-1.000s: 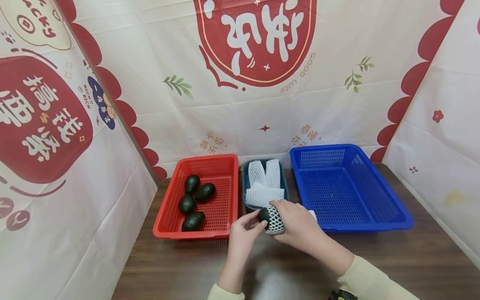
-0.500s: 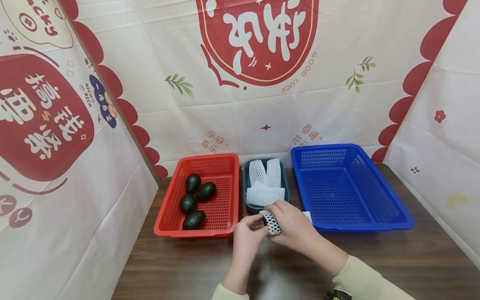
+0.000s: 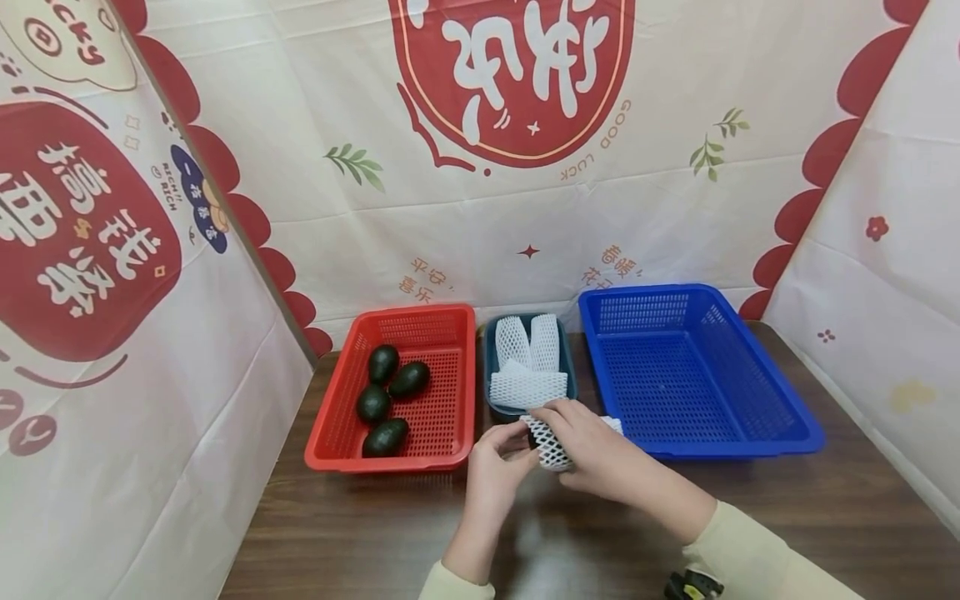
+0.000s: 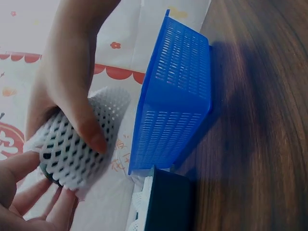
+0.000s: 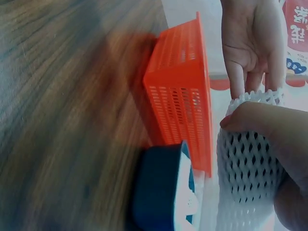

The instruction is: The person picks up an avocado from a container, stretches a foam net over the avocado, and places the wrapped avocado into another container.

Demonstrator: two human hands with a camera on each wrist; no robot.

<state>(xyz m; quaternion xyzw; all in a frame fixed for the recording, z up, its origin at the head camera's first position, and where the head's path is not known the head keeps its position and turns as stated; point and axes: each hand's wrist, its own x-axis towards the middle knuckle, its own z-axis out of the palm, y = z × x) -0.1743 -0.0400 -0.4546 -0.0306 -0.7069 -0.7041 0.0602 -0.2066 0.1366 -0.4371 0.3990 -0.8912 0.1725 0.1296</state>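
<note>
An avocado sits inside a white foam net sleeve, its dark skin showing through the mesh. My right hand grips the sleeved avocado from the right, its thumb lying across the net in both wrist views. At the sleeve's left end, my left hand pinches the rim of the net between thumb and fingers. The sleeve's loose tail sticks out beyond the right hand. Most of the avocado is hidden by net and fingers. Both hands are above the table, just in front of a small teal basket.
Several bare avocados lie in the red basket on the left. More foam net sleeves are in the teal basket. On the right stands a blue basket. Printed cloth walls enclose the wooden table.
The net's edge has been drawn left over the avocado's exposed end, which was bare a second ago. My left hand has shifted slightly right; the right hand keeps its grip.
</note>
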